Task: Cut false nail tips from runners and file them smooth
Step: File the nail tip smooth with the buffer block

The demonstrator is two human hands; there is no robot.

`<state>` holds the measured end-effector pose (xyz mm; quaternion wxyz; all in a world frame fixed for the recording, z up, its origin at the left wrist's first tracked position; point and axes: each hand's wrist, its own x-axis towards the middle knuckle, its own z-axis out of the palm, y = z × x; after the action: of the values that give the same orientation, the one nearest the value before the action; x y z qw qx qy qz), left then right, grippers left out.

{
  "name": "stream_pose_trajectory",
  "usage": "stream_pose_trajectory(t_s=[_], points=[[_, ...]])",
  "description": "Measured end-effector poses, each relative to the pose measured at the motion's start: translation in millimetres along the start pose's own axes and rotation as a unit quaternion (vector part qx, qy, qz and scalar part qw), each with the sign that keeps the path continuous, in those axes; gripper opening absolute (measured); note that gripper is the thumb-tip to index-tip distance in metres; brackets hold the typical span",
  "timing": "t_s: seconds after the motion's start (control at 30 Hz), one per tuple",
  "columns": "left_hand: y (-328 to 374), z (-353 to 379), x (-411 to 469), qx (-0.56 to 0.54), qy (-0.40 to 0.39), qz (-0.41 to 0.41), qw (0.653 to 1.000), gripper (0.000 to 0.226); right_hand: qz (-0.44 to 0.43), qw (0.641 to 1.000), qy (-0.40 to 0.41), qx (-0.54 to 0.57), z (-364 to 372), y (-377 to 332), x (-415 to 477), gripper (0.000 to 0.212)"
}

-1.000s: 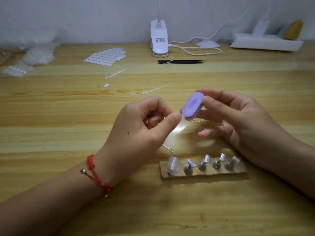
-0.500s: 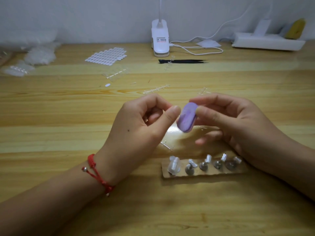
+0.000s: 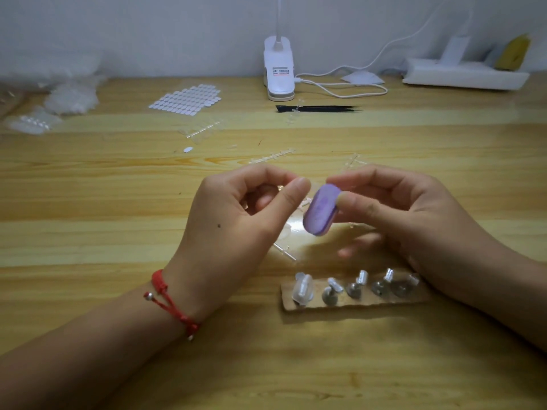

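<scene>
Cardboard strip (image 3: 359,303): five stands (image 3: 354,288) | left fingers (image 3: 291,198) pinch clear tip (image 3: 313,188) | right fingers (image 3: 356,204) grip purple file (image 3: 321,210)

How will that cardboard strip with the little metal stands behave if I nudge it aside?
Probably slides easily: the cardboard strip looks thin and lies flat on the smooth wooden table. The stands lean at different angles, so they may wobble or tip. The clear nail tip on the leftmost stand seems only perched and could drop off.

head cam | worn on head | faces forward-down at table (image 3: 118,202) | close | wall (image 3: 148,31) at top
</scene>
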<state>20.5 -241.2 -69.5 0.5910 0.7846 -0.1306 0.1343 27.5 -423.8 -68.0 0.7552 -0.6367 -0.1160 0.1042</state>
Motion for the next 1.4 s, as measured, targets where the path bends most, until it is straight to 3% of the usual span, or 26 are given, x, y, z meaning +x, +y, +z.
stream_pose_trajectory(t_s=[0.13, 0.27, 0.5, 0.63, 0.77, 0.9, 1.0, 1.17, 1.3, 1.4], points=[[-0.7, 0.5, 0.1, 0.005, -0.006, -0.003, 1.0, 0.008, 0.009, 0.997, 0.032, 0.064, -4.2, -0.3, 2.4, 0.02], [0.2, -1.6, 0.7, -0.011, 0.028, 0.002, 1.0, 0.009, -0.002, 0.999, 0.024, 0.038, -2.4, -0.6, 1.7, 0.021], [-0.9, 0.3, -0.7, 0.011, -0.022, -0.011, 1.0, 0.01, 0.008, 0.996, 0.05, 0.076, -6.0, -0.7, 3.9, 0.022], [-0.7, -0.4, 0.6, 0.01, 0.0, -0.007, 1.0, 0.01, 0.001, 1.0, 0.018, 0.004, -2.3, -1.2, 1.5, 0.023], [-1.1, 0.2, -0.1, 0.01, -0.023, -0.012, 1.0, 0.01, 0.001, 0.998, 0.038, 0.057, -5.2, -0.3, 2.8, 0.019], [-1.7, -0.5, 1.1, 0.009, -0.008, -0.013, 1.0, 0.01, -0.003, 1.0, 0.012, -0.009, -0.9, -0.1, 0.2, 0.022], [-1.1, 0.2, -0.5, 0.022, -0.029, -0.006, 0.999, 0.011, 0.005, 0.997, 0.045, 0.061, -5.7, -0.2, 3.4, 0.024], [-0.9, -1.2, 1.8, -0.003, 0.007, -0.012, 1.0, 0.01, -0.011, 1.0, 0.01, -0.025, -0.8, 0.5, -0.2, 0.023], [0.6, 0.4, -0.6, 0.023, -0.022, 0.003, 0.999, 0.009, -0.003, 0.998, 0.041, 0.045, -4.8, -0.4, 3.0, 0.023], [-0.4, -0.8, 1.1, 0.016, 0.001, -0.004, 1.0, 0.009, -0.01, 1.0, 0.023, 0.002, -3.8, 1.2, 1.7, 0.023]])
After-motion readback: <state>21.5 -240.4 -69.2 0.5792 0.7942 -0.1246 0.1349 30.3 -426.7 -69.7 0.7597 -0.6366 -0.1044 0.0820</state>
